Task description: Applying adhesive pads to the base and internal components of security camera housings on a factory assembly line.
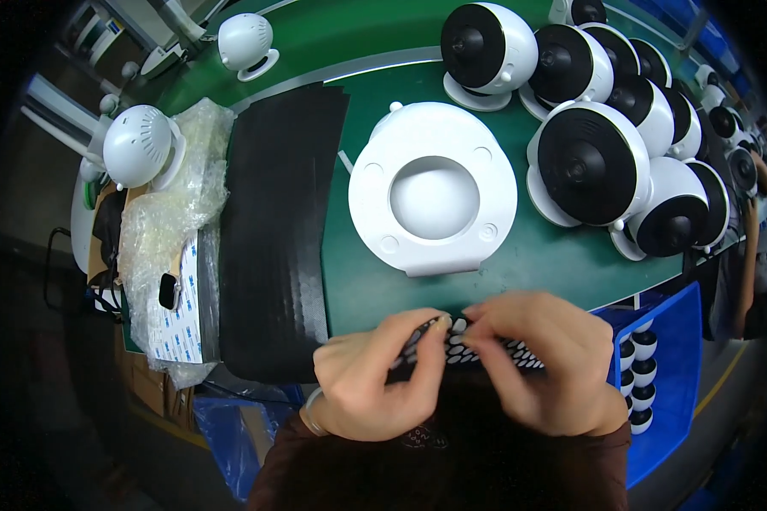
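Observation:
Close to my body, my left hand [379, 375] pinches a black sheet covered with white oval pads [520, 353] between thumb and fingers. My right hand [545, 358], slightly blurred, has its thumb and forefinger closed at an oval pad [458, 326] on the sheet's upper edge. Whether that pad has come off the sheet, I cannot tell. Just beyond my hands a round white housing [371, 204] lies on the green table with its flat ring-shaped base facing up. Shallow round recesses mark the ring, and a smooth white curve shows through its centre opening.
White ball-shaped cameras with black fronts [588, 157] crowd the right side. A black mat [273, 230] and bubble wrap [166, 221] lie left. Two white ball units [136, 145] [245, 43] stand beyond. A blue bin [669, 375] holding small balls sits right, beside a co-worker's arm [748, 255].

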`<action>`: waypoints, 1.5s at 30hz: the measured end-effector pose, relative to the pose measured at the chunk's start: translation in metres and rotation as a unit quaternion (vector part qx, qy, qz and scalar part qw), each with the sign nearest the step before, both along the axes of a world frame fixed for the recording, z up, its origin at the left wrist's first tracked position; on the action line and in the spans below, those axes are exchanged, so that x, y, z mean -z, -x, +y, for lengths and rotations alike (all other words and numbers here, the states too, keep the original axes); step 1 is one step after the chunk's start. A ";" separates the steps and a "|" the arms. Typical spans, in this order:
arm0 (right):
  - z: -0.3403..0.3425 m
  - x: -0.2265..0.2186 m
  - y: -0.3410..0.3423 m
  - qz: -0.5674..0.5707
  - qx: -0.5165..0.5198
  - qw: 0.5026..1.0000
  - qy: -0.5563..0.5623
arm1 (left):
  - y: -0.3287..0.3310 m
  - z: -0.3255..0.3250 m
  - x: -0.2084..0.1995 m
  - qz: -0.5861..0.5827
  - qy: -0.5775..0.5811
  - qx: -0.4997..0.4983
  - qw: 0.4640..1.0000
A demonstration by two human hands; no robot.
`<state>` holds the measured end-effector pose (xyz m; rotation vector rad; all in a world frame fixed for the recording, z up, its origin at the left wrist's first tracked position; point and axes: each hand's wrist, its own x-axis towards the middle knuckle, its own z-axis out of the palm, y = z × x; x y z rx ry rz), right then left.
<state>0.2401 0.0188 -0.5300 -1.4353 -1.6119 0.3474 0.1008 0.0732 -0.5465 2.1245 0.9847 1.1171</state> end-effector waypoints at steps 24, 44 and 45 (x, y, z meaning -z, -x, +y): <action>0.025 -0.008 -0.031 0.163 0.137 0.975 0.062 | -0.019 0.022 0.023 -0.028 -0.027 0.127 0.991; 0.003 0.006 -0.033 0.097 0.149 0.973 0.145 | 0.011 0.010 0.015 -0.088 0.197 0.193 0.957; 0.000 0.006 -0.031 0.098 0.149 0.973 0.145 | 0.009 0.011 0.014 -0.087 0.197 0.193 0.957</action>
